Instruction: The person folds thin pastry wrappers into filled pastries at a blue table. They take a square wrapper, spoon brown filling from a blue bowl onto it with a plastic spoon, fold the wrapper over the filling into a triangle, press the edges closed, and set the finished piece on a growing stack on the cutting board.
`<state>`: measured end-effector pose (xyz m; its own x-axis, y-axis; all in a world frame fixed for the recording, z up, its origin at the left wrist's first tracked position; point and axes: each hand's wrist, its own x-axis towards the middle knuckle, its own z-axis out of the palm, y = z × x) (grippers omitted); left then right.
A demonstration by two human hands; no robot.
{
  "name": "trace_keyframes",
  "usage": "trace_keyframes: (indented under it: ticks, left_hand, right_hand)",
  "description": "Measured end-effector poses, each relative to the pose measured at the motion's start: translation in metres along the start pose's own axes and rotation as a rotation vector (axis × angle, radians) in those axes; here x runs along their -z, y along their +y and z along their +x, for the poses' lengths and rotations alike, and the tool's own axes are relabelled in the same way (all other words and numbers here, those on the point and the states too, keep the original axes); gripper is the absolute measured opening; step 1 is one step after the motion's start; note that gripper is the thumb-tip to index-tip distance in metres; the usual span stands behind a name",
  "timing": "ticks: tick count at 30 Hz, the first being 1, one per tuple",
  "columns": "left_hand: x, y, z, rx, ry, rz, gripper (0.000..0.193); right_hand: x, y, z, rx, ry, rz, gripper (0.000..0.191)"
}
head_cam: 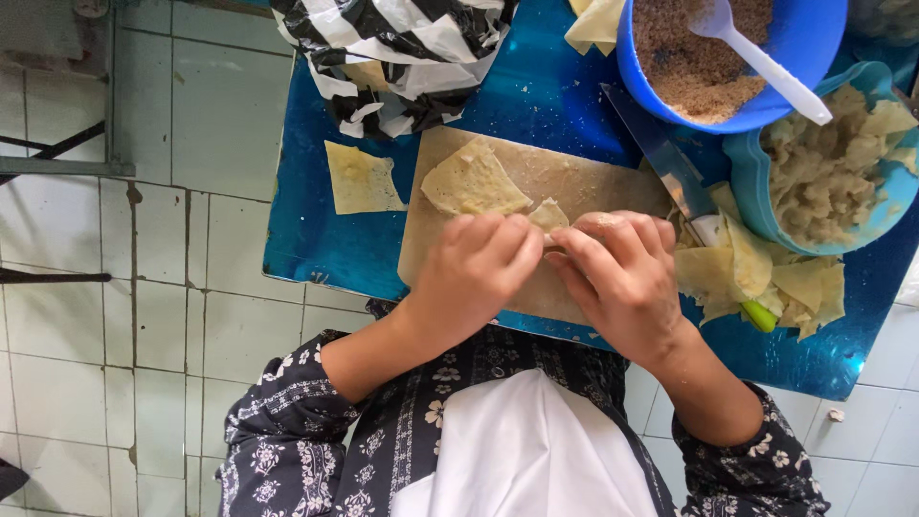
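Now, hands: left hand and right hand meet fingertip to fingertip over the board, both pinched narrow on a small wrapper.
Wrapper: pale, thin, mostly hidden under the fingers; only a corner shows above them, resting on the board.
Folded piece: a finished-looking triangle lies on the board just beside the left hand.
Loose sheet: a flat square sits on the blue tabletop, apart from the board.
Risk, tearing: the sheet looks thin, so a hard pinch or pull could split it, I judge.
Risk, knife: a knife lies just beside the right hand, blade toward the bowls; a sideways slip could meet it.
Risk, edge: the board sits near the tabletop's front edge, so pressure there might tip it.
Pose: both wrists bent down, knuckles up, forearms converging from the body.
Nearby: blue bowl of crumbs with a white spoon, teal bowl of mash, striped bag.
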<state>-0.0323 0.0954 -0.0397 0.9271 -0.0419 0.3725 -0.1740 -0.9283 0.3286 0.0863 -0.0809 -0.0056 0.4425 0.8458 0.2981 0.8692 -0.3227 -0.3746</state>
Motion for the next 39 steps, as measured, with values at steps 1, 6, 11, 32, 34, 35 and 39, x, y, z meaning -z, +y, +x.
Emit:
trace_keyframes:
  ticks: [1,6,11,32,34,35,39]
  left_hand:
    - [0.0,0.003,-0.003,-0.049,0.008,0.084,0.034]
    - [0.001,0.026,-0.01,0.064,-0.021,0.324,0.044]
    - [-0.004,0.026,-0.003,0.137,-0.063,0.353,0.047]
    - [0.026,-0.024,0.003,0.564,0.088,0.119,0.033]
    - [0.03,-0.026,0.004,0.591,0.071,0.038,0.027]
    - [0.031,-0.028,0.005,0.594,0.054,0.003,0.025]
    - [0.029,-0.033,0.007,0.566,0.055,-0.07,0.023]
  right_hand:
    - [-0.001,0.001,-0.001,0.001,-0.012,-0.009,0.024]
    - [-0.008,-0.002,-0.008,0.045,0.025,-0.219,0.03]
    - [-0.013,-0.012,-0.01,-0.001,-0.024,-0.499,0.044]
    - [0.021,-0.007,0.035,0.077,0.148,-0.339,0.03]
    - [0.053,0.001,0.036,0.022,0.287,-0.311,0.028]
    - [0.07,0.007,0.036,0.0,0.355,-0.29,0.028]
    - [0.149,0.073,0.06,0.002,0.645,-0.555,0.014]
